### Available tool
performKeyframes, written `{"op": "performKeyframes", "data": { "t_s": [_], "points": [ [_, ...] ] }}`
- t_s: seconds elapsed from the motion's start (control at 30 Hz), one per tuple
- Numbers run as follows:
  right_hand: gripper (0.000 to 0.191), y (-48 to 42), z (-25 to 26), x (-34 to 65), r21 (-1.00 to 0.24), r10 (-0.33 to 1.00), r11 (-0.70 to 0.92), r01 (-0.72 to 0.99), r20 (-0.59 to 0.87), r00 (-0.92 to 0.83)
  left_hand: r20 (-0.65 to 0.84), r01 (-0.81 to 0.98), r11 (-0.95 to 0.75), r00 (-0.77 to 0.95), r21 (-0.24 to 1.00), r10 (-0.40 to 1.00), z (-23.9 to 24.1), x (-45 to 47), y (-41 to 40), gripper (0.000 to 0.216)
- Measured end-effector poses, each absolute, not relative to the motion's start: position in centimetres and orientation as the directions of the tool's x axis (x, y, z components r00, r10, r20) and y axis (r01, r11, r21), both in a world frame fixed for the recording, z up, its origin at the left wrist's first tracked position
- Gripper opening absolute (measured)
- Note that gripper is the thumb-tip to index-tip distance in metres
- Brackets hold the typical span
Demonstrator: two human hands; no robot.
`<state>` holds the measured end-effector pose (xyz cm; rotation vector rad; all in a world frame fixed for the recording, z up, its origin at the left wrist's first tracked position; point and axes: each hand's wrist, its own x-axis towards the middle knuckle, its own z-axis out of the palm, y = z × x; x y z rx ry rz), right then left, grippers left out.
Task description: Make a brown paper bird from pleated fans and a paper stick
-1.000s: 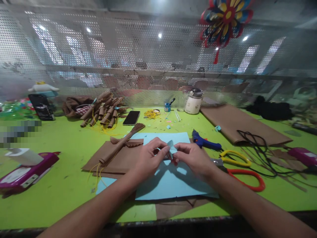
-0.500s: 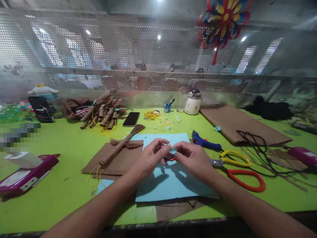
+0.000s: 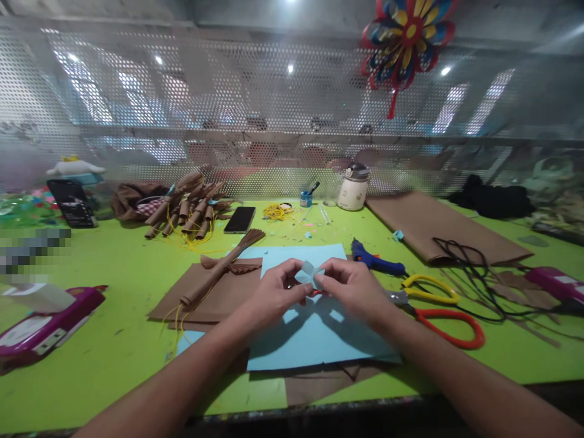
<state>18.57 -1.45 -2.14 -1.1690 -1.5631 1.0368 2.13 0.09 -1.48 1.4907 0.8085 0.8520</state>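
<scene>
Between my two hands, over a light blue sheet of paper (image 3: 314,350), is a small light blue paper flower (image 3: 311,274) with several petals. My left hand (image 3: 285,289) pinches it from the left, thumb towards the camera. From the other side, my right hand (image 3: 347,283) grips its right edge between thumb and fingers. A small red thing (image 3: 316,293) shows just under the flower; its kind is hidden. Left of my hands, a rolled brown paper piece (image 3: 214,277) with a fanned end and yellow strings lies on folded brown paper (image 3: 241,298).
To the right lie a blue glue gun (image 3: 378,261) and scissors (image 3: 431,292) with yellow and red handles. Farther back are a phone (image 3: 240,219), a bundle of brown paper rolls (image 3: 194,210), yellow string (image 3: 277,212), a white jar (image 3: 353,188) and a large brown sheet (image 3: 442,225). A purple power strip (image 3: 59,325) lies left.
The blue paper piece has turned up into view and now shows its spread petals. My fingers have shifted slightly around it. The view has moved a little.
</scene>
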Motion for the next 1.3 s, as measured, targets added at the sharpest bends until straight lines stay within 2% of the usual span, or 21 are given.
{"op": "performKeyframes", "data": {
  "t_s": [0.2, 0.4, 0.6, 0.8, 1.07, 1.3],
  "points": [
    [0.025, -1.0, -2.4, 18.8, -0.997, 0.977, 0.054, -0.053, 0.063, -0.203, -0.001, -0.078, 0.046, 0.501, 0.996, 0.865, -1.9, 2.0, 0.2, 0.026],
    [0.030, -0.8, -2.8, 18.8, -0.987, 0.965, -0.016, -0.161, 0.027, -0.262, -0.045, -0.090, 0.110, 0.532, 0.990, 0.845, -1.9, 1.7, 0.4, 0.021],
    [0.031, -0.6, -2.9, 19.0, -0.994, 0.951, 0.024, -0.104, 0.055, -0.306, -0.043, -0.150, 0.127, 0.468, 0.980, 0.883, -1.8, 1.6, 0.4, 0.029],
    [0.029, -0.5, -3.2, 19.3, -0.996, 0.941, 0.015, -0.084, 0.042, -0.337, -0.015, -0.061, 0.044, 0.413, 0.997, 0.911, -2.2, 1.5, 0.8, 0.023],
    [0.035, -0.2, -2.9, 19.4, -0.976, 0.962, -0.041, -0.215, 0.020, -0.274, 0.011, -0.002, -0.010, 0.401, 1.000, 0.916, -2.2, 1.3, 1.1, 0.021],
    [0.029, -0.5, -3.0, 19.1, -0.999, 0.962, 0.030, 0.028, 0.021, -0.272, -0.014, -0.098, 0.054, 0.364, 0.994, 0.931, -2.5, 1.3, 1.2, 0.019]
  ]
}}
